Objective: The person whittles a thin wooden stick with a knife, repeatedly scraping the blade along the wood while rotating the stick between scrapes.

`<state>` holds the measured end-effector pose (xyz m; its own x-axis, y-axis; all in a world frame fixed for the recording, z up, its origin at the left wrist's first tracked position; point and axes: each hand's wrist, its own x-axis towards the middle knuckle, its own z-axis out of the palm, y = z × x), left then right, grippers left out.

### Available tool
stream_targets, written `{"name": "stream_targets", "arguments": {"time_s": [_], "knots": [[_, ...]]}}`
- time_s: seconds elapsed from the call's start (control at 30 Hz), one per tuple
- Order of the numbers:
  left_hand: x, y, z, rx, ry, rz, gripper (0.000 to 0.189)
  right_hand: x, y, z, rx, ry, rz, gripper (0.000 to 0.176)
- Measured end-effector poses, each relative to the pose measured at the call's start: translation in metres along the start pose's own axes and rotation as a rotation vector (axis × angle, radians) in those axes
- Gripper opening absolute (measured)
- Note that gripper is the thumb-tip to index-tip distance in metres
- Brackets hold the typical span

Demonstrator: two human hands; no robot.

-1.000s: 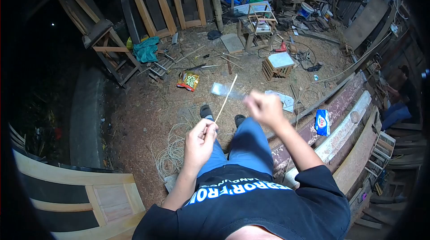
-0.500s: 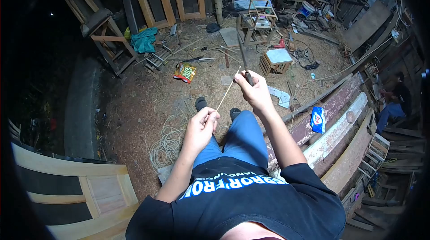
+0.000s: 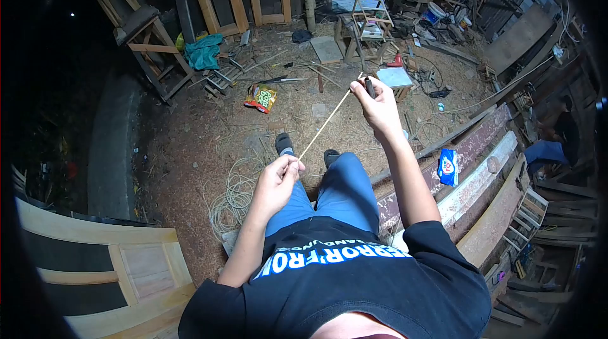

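A thin pale strip (image 3: 326,123) runs slantwise between my two hands. My left hand (image 3: 279,181) pinches its lower end above my left knee. Farther forward, my right hand (image 3: 377,103) is closed round the dark handle of a knife (image 3: 370,87), whose long dark blade points away from me. The upper end of the strip meets the thumb of my right hand near the base of the blade. A loose coil of similar pale strands (image 3: 235,203) lies on the ground left of my legs.
A snack bag (image 3: 260,98) lies on the ground ahead. Long planks (image 3: 476,177) with a blue packet (image 3: 448,167) are at my right. A wooden frame (image 3: 147,266) stands at lower left. Another person (image 3: 557,139) sits far right. A small white-topped box (image 3: 394,77) stands ahead.
My right hand has moved forward and to the right with the knife, and more of the strip shows between my hands. My left hand has shifted slightly left and down.
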<state>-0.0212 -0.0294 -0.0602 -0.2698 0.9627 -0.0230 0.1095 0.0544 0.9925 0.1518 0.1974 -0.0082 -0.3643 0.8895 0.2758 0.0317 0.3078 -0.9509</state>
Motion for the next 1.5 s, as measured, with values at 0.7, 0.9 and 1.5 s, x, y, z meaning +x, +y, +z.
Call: {"name": "stream_targets", "arguments": {"time_s": [0.7, 0.9, 1.5], "knots": [[0.003, 0.038, 0.012, -0.051, 0.142, 0.006, 0.021, -0.072, -0.003, 0.012, -0.652, -0.163, -0.378, 0.024], [0.007, 0.034, 0.015, -0.048, 0.176, -0.011, 0.023, -0.083, -0.007, 0.012, -0.653, -0.352, -0.412, 0.037], [0.003, 0.043, 0.024, 0.033, 0.154, -0.007, 0.019, -0.056, 0.013, -0.005, -0.623, -0.129, -0.270, 0.028]]}}
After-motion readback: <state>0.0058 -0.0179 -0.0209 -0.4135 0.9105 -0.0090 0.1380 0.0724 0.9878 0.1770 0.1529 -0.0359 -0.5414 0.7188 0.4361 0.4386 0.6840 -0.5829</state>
